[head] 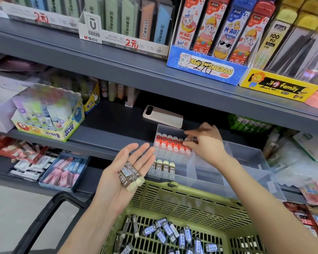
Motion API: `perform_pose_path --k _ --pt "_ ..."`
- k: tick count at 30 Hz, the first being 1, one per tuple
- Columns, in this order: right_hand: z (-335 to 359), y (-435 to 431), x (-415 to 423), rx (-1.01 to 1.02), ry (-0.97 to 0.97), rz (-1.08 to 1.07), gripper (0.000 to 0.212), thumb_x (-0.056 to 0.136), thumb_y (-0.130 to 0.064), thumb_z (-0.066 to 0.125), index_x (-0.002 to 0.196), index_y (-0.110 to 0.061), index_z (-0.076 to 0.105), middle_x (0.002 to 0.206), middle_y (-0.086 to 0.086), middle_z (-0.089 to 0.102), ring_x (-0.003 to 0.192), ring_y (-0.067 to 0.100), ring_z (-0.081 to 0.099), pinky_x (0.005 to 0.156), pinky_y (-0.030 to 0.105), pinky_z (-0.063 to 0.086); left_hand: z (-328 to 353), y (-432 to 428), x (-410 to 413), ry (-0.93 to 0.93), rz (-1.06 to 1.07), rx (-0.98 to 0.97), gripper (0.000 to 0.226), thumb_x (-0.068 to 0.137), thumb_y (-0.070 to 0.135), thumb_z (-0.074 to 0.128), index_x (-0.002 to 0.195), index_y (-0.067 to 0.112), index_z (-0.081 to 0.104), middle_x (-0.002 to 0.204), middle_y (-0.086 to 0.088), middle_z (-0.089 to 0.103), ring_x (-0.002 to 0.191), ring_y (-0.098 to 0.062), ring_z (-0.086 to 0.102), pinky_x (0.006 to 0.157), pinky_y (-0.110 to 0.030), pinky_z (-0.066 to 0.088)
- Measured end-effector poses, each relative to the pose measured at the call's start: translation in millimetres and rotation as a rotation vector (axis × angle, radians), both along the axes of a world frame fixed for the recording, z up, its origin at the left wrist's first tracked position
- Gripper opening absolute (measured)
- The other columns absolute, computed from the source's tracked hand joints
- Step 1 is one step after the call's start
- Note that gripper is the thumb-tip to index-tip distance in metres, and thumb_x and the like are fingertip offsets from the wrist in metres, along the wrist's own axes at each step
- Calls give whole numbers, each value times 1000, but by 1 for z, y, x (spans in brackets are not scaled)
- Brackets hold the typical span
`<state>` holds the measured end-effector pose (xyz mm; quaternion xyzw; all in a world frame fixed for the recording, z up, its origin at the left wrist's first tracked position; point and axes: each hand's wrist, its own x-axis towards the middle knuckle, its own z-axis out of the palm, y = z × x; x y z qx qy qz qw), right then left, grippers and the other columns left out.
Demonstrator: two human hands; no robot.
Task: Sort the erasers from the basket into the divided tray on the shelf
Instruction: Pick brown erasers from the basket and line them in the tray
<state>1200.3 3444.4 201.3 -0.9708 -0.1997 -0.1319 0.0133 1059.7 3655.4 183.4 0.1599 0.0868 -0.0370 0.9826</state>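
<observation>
My left hand (123, 173) lies palm up and flat over the basket's far rim, carrying a few brown-sleeved erasers (131, 176). My right hand (205, 142) reaches into the clear divided tray (246, 154) on the shelf, its fingertips pinching the last red-sleeved eraser at the right end of a row of red-sleeved erasers (170, 143). A short row of brown-sleeved erasers (162, 166) stands in the compartment in front. The green basket (182, 197) below holds several grey-blue and brown sleeved erasers (173, 233).
A beige phone (162, 116) lies on the shelf behind the tray. A glue-stick display box (50, 118) stands to the left. A blue tray of pink and blue erasers (64, 171) sits on the lower shelf. The basket's black handle (44, 217) hangs to the left.
</observation>
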Motion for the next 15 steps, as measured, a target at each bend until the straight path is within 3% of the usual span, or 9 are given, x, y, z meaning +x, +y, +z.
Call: perform_pose_path --k 2,6,8,10,12,15 --pt "-1 0 -1 -34 21 9 38 87 -46 55 121 -30 61 103 -3 70 104 18 47 87 29 23 0 0 0 1 -2 -3 28 84 14 50 109 4 56 118 -26 64 108 -39 63 85 -51 53" --pt "13 9 -12 -332 -66 83 36 97 -42 37 121 -28 61 103 -2 68 106 20 47 87 34 18 -1 0 0 -12 7 -8 27 86 15 49 110 4 56 120 -25 62 110 -39 62 88 -52 51" --pt "20 23 -38 -162 -172 108 36 96 -40 38 96 -24 71 89 -6 70 94 20 51 83 36 25 -2 1 1 -25 13 0 25 88 16 47 107 3 56 122 -24 62 111 -39 61 89 -52 51" --pt "26 45 -76 278 -58 165 41 91 -47 44 68 -23 68 61 -14 61 71 14 52 70 31 35 -3 0 1 -44 26 27 24 89 17 46 103 3 60 124 -21 62 113 -37 60 91 -50 50" --pt "29 68 -111 528 284 210 41 84 -58 46 62 -28 63 52 -17 53 59 3 51 61 20 41 -4 -2 1 -66 43 82 24 91 18 45 97 6 65 125 -17 63 116 -34 59 92 -48 50" --pt "22 87 -136 540 542 163 31 81 -50 60 72 -22 68 66 -11 65 63 -1 57 63 19 49 -5 -5 -1 -102 71 148 25 93 20 42 98 8 63 125 -14 63 117 -30 59 92 -42 52"
